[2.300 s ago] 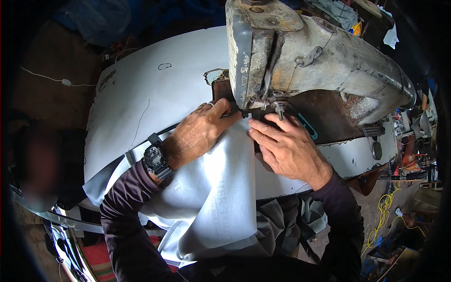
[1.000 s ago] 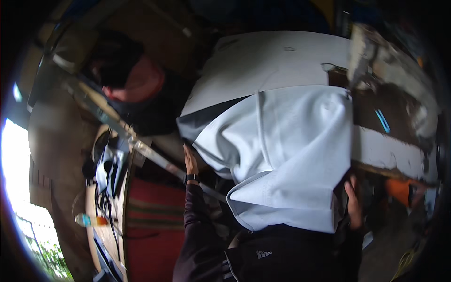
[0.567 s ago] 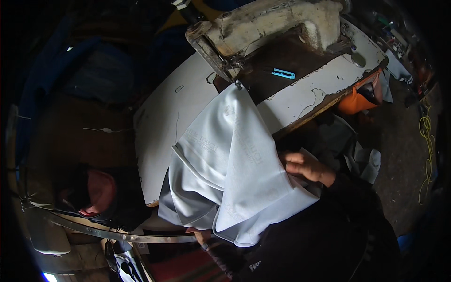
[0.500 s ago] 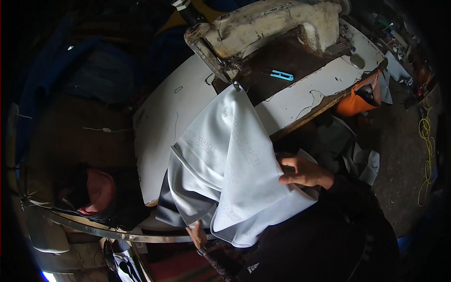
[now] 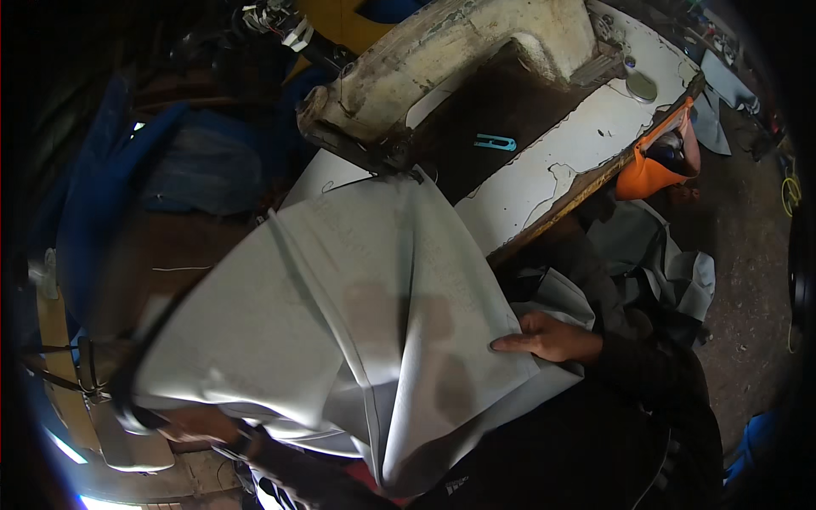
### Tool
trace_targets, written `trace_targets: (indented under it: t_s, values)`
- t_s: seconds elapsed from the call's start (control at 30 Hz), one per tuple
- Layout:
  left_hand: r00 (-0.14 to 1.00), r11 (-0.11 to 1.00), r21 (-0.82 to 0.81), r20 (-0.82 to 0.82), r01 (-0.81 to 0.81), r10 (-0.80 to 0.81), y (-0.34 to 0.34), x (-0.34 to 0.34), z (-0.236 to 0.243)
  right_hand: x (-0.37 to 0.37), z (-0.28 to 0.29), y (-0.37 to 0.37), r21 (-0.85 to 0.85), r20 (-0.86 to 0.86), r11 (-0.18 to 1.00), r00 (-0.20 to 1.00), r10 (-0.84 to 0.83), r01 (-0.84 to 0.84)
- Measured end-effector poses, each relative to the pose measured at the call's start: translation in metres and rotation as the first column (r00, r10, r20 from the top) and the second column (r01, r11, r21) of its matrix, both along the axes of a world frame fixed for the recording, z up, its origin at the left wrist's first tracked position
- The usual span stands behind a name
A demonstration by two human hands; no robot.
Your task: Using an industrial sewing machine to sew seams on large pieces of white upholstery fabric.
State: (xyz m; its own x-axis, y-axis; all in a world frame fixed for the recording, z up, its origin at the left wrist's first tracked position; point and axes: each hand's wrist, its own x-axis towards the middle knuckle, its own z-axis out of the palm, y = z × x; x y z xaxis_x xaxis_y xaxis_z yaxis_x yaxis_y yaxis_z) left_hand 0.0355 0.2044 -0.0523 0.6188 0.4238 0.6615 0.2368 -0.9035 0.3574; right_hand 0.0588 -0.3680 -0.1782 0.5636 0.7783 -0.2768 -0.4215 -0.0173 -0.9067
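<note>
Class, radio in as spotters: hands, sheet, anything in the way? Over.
Left hand blurred at left edge of grey sheet; right hand on its right edge. Sheet creased, far end at sewing machine. Light blue tool nearby, clear of sheet.

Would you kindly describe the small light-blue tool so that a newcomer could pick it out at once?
Start at the big worn sewing machine at the top, which arches over a dark bed. The light-blue tool lies on that bed, near the chipped white tabletop. Its bright colour and slim, slotted shape set it apart from the broad pale grey sheet nearby.
</note>
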Motion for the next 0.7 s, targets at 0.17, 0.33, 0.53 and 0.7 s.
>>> trace_targets:
  t_s: [0.17, 0.33, 0.53, 0.7]
  values:
    - [0.955, 0.997, -0.082, -0.297, -0.001, -0.024, 0.037, 0.13, 0.0, -0.012, 0.013, 0.007, 0.156, -0.199, 0.98, 0.976, -0.091, 0.123]
    - [0.927, 0.988, -0.094, -0.367, -0.121, 0.079, 0.064, 0.154, -0.032, -0.009, 0.021, 0.019, -0.025, -0.038, 1.0, 0.999, 0.015, -0.016]
    - [0.941, 0.979, -0.083, -0.301, -0.189, 0.156, 0.089, 0.143, -0.045, -0.004, 0.014, 0.033, -0.077, 0.075, 0.995, 0.995, 0.073, -0.067]
    - [0.999, 0.985, 0.169, -0.048, 0.022, -0.014, 0.007, 0.155, 0.042, -0.002, 0.01, 0.046, 0.122, 0.052, 0.972, 0.977, -0.208, 0.201]
